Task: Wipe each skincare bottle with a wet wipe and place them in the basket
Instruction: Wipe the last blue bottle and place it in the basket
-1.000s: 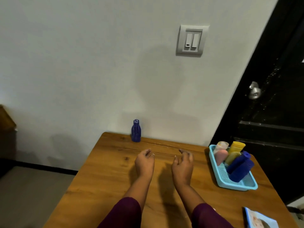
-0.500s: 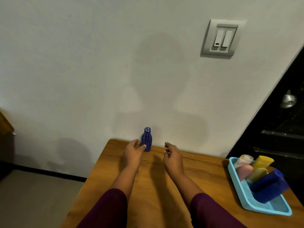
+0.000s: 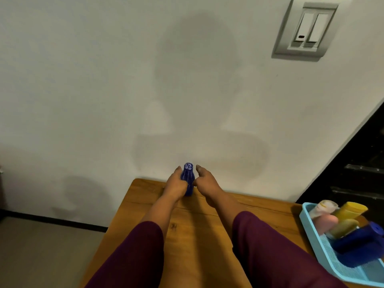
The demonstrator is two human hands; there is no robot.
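Note:
A small dark blue bottle (image 3: 188, 176) stands upright at the table's far edge, close to the wall. My left hand (image 3: 176, 186) grips its lower body from the left, fingers curled round it. My right hand (image 3: 205, 182) lies against the bottle's right side with fingers stretched forward; whether it presses on the bottle is unclear. At the right edge of the table sits a light blue basket (image 3: 365, 273) with several bottles and tubes lying in it: pink, yellow, olive and dark blue. No wipe is in view.
The wooden table (image 3: 199, 221) stands against a white wall that carries a light switch (image 3: 307, 30). A dark door (image 3: 365, 163) is behind the basket. The table's left edge drops to the floor at the left.
Both hands have moved forward across the table to the blue bottle. My left hand now grips it and my right hand has closed in beside it. The camera has moved nearer the wall.

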